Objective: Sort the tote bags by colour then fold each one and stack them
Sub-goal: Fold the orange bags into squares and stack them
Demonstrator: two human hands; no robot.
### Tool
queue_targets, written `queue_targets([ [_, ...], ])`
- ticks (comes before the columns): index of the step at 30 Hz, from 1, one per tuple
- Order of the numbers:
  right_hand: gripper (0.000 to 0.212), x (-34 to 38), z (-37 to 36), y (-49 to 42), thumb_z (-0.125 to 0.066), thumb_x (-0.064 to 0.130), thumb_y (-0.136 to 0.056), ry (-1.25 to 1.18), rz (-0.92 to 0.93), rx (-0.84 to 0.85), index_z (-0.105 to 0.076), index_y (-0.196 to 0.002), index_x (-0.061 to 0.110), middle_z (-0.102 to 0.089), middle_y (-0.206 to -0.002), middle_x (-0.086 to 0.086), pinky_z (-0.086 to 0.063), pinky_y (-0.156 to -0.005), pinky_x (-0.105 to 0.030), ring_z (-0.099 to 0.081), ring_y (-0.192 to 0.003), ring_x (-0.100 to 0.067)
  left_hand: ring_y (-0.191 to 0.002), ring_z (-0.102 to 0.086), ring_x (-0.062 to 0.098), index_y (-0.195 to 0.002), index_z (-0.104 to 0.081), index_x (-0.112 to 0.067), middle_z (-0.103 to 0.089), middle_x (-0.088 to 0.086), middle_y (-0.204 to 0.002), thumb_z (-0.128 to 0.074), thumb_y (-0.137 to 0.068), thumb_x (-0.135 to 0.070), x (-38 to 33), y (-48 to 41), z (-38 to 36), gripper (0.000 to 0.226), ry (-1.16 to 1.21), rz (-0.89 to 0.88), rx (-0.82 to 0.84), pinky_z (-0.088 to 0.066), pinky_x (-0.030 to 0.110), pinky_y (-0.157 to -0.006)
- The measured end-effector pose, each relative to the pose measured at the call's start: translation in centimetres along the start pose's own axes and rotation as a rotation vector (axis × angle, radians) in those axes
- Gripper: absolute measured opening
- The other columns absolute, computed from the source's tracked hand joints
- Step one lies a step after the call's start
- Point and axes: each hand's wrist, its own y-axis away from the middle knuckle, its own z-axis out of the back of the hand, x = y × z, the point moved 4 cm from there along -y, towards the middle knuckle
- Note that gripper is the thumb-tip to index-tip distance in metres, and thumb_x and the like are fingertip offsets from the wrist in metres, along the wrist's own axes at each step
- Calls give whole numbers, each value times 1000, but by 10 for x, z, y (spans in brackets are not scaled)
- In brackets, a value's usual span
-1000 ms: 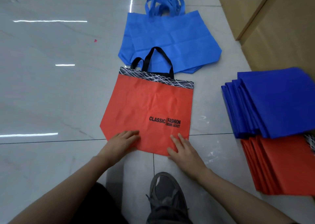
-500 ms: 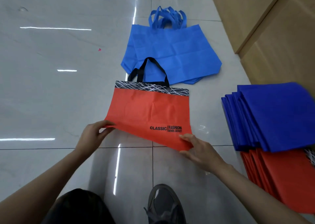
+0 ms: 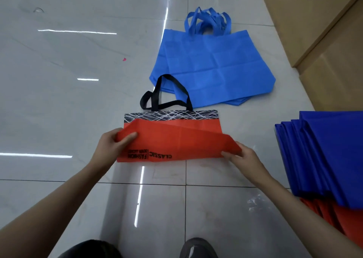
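1. While they lie unfolded, light-blue non-woven tote bags [image 3: 212, 67]: loose pile, far side of the grey tiled floor.
2. Stack of folded dark-blue and red fabric bags [image 3: 330, 155]: right edge.
3. Red non-woven tote bag with black handles [image 3: 176, 138]: floor centre, bottom edge raised toward the patterned top band. Judged light, limp, creasable; best held by the corners.
4. Left hand [image 3: 110, 147], right hand [image 3: 245, 157]: each pinching one bottom corner.

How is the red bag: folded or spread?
Half folded: left hand and right hand hold the red bag, bottom flipped over, print inverted.
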Motion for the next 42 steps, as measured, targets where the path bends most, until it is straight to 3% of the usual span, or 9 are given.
queue_targets([
  [3,4,-8,-6,-22,-63,23,-89,-119,-98,-225,-66,-89,20,-67,-83,11,-45,-66,-9,-62,-72,1,-57,-57,2,-82,-62,-11,-61,-1,-71,-65,-81,-38,5,-5,1,27,152,93,-108,-46,19,-55],
  [8,39,-21,-17,-52,-59,44,-89,260,-206,-466,-50,-66,13,-54,-63,-3,-36,-60,-32,-52,-64,-23,-70,-66,10,-94,-60,-14,-70,-1,-80,-72,-75,-50,30,-5,-5,41,115,193,-51,-49,23,-58],
  [14,43,-15,-31,-58,-50,50,-92,735,-401,-577,-56,-101,9,-66,-95,-19,-35,-69,-35,-61,-91,-37,-76,-61,31,-105,-50,-12,-62,6,-79,-65,-83,-41,46,-10,-15,40,-453,189,-188,-49,41,-64],
  [18,48,-3,-50,-56,-65,36,-83,868,-73,-761,-50,-120,9,-55,-121,-19,-33,-96,-45,-48,-110,-35,-83,-60,40,-113,-43,-10,-64,14,-88,-52,-90,-46,47,-5,-26,44,-682,166,-253,-37,36,-61],
  [22,47,32,-128,-65,-42,36,-90,837,428,-392,-50,-132,15,-46,-142,-12,-23,-110,-49,-37,-129,-29,-87,-60,41,-122,-40,-9,-65,17,-99,-46,-93,-44,47,1,-31,46,-706,169,-275,-36,37,-63],
  [27,56,17,-183,-81,-21,49,-92,1050,351,99,-39,-143,32,-29,-154,2,-13,-112,-51,-27,-141,-26,-85,-59,44,-129,-41,-5,-51,16,-119,-48,-93,-39,39,5,-34,50,-789,110,-306,-37,41,-60],
  [34,62,-15,-96,-99,-7,57,-90,1127,121,-103,-14,-149,39,-11,-159,4,-4,-115,-51,-7,-146,-27,-77,-58,43,-133,-41,-4,-47,19,-116,-54,-92,-37,41,5,-35,54,-836,130,-324,-35,38,-55],
  [37,60,-18,-97,-98,-10,55,-91,1134,139,-109,-16,-149,38,-14,-159,3,-6,-114,-52,-11,-146,-27,-111,-43,35,-136,-41,-8,-43,19,-129,-58,-89,-22,29,2,-48,52,-984,-127,-369,-31,46,-87],
  [42,56,-18,-96,-99,-19,52,-93,1112,163,-150,-26,-147,36,-24,-156,2,-14,-113,-52,-20,-144,-28,-137,-28,23,-133,-52,-21,-44,2,-144,-34,-94,-37,5,-18,-132,45,-949,-488,105,-18,45,-109],
])
